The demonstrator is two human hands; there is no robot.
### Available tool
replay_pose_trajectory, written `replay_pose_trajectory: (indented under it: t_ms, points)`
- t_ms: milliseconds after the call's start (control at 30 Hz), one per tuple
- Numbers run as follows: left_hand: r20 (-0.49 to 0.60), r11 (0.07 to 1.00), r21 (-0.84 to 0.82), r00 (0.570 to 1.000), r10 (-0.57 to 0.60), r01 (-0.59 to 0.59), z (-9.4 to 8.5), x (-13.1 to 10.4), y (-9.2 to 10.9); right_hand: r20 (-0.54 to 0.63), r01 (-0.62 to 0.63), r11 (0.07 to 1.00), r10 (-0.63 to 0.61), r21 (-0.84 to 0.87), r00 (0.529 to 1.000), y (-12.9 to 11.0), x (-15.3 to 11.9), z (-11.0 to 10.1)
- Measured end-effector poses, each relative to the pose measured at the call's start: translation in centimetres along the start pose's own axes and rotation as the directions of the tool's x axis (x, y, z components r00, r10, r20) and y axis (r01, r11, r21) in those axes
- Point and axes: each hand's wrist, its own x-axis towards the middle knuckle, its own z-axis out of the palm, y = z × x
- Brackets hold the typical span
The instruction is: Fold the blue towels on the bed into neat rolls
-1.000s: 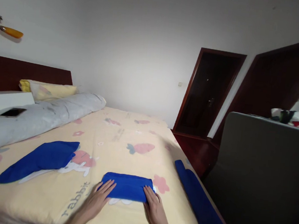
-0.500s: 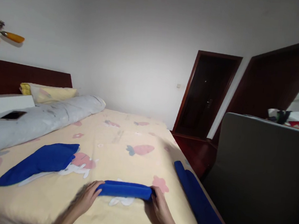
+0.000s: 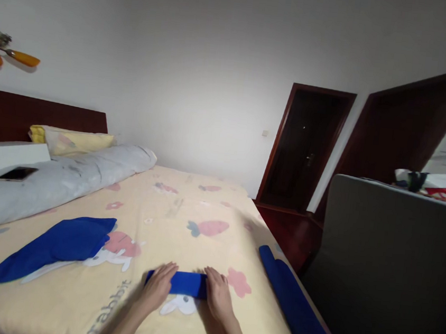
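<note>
A small folded blue cloth lies on the yellow bedsheet near the bed's front edge. My left hand lies flat on its left end, fingers pointing away from me. My right hand lies flat on its right end. Only a narrow strip of the cloth shows between the two hands. Both forearms reach in from the bottom of the view.
A larger blue cloth lies to the left on the sheet. A long blue cloth hangs along the bed's right edge. A grey bolster with a phone lies at the left. A grey panel stands at the right.
The blue cloth was folded over toward me, going from a wide rectangle to a narrow strip. My hands moved inward from its outer ends and now rest flat on it.
</note>
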Motion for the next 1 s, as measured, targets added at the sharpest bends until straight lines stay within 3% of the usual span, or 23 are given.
replay_pose_trajectory:
  t_ms: [100, 200, 333, 467, 667, 833, 1000]
  points:
    - [0.042, 0.994, 0.004, 0.993, 0.112, -0.113, 1.5, 0.6, 2.7, 0.097, 0.126, 0.992, -0.127, 0.02, 0.987, -2.4, 0.3, 1.3]
    - [0.071, 0.991, 0.033, 0.99, 0.123, -0.126, 1.8, 0.2, 3.2, 0.161, 0.145, 0.989, -0.145, 0.016, 0.976, -2.9, -0.1, 1.6]
    - [0.098, 0.985, 0.065, 0.983, 0.155, -0.162, 0.3, -1.3, 0.7, 0.211, 0.135, 0.991, -0.132, -0.002, 0.969, -0.8, -1.0, 0.5]
    - [0.11, 0.987, 0.101, 0.988, 0.111, -0.122, -1.4, -2.5, -2.3, 0.229, 0.095, 0.994, -0.082, -0.049, 0.97, 1.9, -1.8, -0.6]
    - [0.113, 0.992, 0.112, 0.992, 0.052, -0.065, -1.5, -3.4, -4.9, 0.177, 0.063, 0.997, -0.056, -0.034, 0.983, 5.2, -2.4, -1.3]
    - [0.098, 0.991, 0.114, 0.994, 0.057, -0.068, -1.0, -3.3, -5.5, 0.161, 0.132, 0.99, -0.121, -0.058, 0.979, 4.7, -1.8, -3.0]
    - [0.06, 0.996, 0.086, 0.998, 0.026, -0.031, -1.4, -3.4, -5.3, 0.163, 0.1, 0.995, -0.099, 0.001, 0.982, 2.6, 0.0, -8.2]
